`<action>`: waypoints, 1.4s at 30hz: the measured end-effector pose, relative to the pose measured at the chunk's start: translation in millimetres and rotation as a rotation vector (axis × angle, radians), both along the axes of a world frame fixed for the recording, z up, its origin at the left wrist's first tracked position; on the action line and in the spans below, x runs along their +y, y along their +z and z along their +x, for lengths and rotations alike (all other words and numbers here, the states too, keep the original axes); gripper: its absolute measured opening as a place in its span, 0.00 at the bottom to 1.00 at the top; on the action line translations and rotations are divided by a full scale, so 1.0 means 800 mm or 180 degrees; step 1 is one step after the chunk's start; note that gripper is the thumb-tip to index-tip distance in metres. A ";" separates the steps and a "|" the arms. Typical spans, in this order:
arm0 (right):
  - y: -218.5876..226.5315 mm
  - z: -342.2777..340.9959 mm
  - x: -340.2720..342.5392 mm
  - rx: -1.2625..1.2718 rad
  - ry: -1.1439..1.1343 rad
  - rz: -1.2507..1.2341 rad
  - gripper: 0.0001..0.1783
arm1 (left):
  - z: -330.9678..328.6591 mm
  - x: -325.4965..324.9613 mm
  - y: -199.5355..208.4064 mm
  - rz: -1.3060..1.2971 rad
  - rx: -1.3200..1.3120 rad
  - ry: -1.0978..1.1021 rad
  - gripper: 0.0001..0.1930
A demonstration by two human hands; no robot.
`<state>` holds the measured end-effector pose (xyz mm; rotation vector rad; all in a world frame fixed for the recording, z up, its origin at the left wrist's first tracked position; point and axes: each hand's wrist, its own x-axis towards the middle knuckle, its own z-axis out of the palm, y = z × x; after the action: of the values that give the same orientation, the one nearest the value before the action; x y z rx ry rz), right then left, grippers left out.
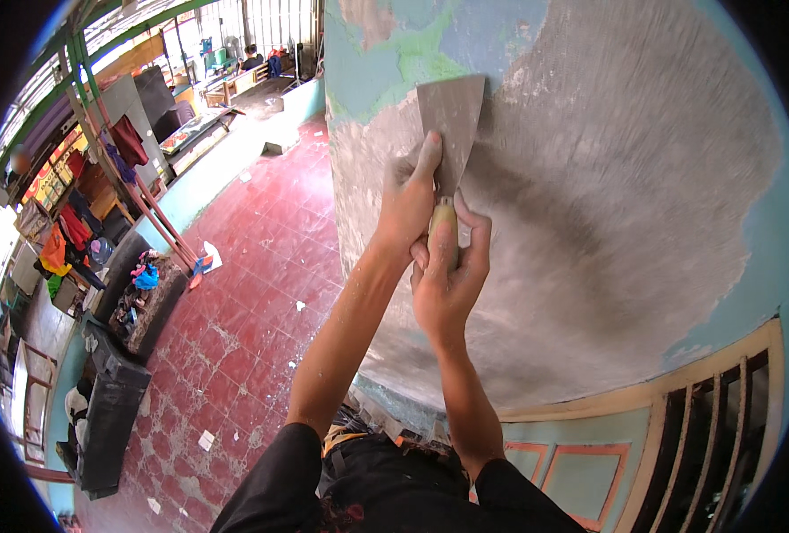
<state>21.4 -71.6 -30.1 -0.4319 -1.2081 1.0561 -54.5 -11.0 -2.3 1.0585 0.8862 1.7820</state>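
Head camera: wide fisheye at the person's head, looking forward and down.
Close: left hand point(405, 202), right hand point(452, 289), patchy wall point(625, 169).
Farther: red floor point(261, 240), left.

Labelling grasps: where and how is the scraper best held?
By its handle, probably from below: it is slender and points down toward the person, where the right hand grips it; the thin blade flares upward, offering less to wrap.

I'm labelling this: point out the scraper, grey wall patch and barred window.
Scraper point(454, 120), head view: its blade.
Grey wall patch point(612, 200), head view: its middle.
Barred window point(649, 449), head view: left frame post.
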 end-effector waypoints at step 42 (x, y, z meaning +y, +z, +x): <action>-0.018 0.009 -0.007 0.0078 -0.0037 -0.0212 0.10 | 0.015 0.006 -0.012 -0.0121 -0.0211 -0.0508 0.24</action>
<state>28.4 -76.9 -44.9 -0.4758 -1.1499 1.0912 -42.5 -6.5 -12.0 1.0113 0.7703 1.6518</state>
